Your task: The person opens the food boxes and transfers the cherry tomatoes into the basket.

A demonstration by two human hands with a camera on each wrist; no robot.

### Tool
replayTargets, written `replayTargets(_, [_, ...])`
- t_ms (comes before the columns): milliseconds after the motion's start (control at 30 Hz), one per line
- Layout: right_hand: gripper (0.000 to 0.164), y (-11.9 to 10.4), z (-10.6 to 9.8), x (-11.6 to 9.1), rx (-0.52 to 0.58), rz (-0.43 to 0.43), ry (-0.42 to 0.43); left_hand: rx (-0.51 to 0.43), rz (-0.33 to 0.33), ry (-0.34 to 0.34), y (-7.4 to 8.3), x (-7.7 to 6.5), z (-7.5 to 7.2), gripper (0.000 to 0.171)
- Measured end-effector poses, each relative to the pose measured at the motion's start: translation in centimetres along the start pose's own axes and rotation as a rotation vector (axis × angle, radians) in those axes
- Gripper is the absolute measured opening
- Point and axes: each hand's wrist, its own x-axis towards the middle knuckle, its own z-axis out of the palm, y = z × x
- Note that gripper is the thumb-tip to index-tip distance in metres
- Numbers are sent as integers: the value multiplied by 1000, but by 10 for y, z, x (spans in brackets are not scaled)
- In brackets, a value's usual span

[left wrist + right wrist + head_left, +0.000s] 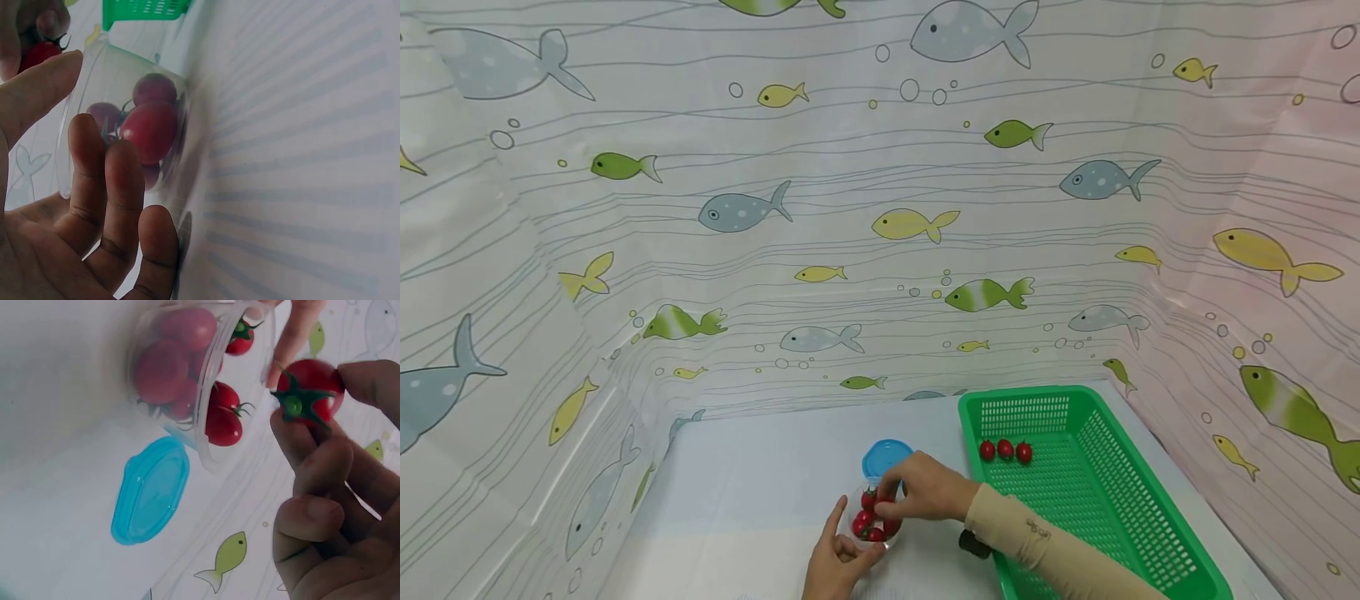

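Note:
My right hand (pixel 925 487) is over the mouth of a clear plastic container (pixel 209 434). Its thumb and fingers pinch a cherry tomato (pixel 319 387) with a green calyx, plain in the right wrist view. Several more cherry tomatoes (pixel 862 523) lie inside the container, seen through its wall in the left wrist view. At the container's near left side, my left hand (pixel 842 558) holds it, with thumb and index finger spread about the rim and the other fingers bent. A blue lid (pixel 886 458) lies on the table just behind the container.
A green plastic basket (pixel 1060 492) stands to the right, partly under my right forearm. Three cherry tomatoes (pixel 1005 450) sit at its far left corner. A black object (pixel 975 544) shows beneath my right wrist. Fish-patterned sheeting (pixel 850 250) walls the white table (pixel 737 492).

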Motion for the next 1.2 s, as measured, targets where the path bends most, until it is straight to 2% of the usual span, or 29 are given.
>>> replayTargets(433, [13, -1, -9, -2, -24, -4, 125, 27, -10, 12, 1, 0, 1, 104])
replayTargets(567, [14, -3, -14, -3, 2, -8, 155, 22, -1, 13, 1, 0, 1, 103])
replayTargets(867, [18, 0, -35, -11, 3, -39, 248, 32, -16, 13, 3, 1, 1, 105])
replayTargets(1200, [14, 17, -62, -30, 8, 33, 331, 59, -36, 28, 4, 2, 3, 109])
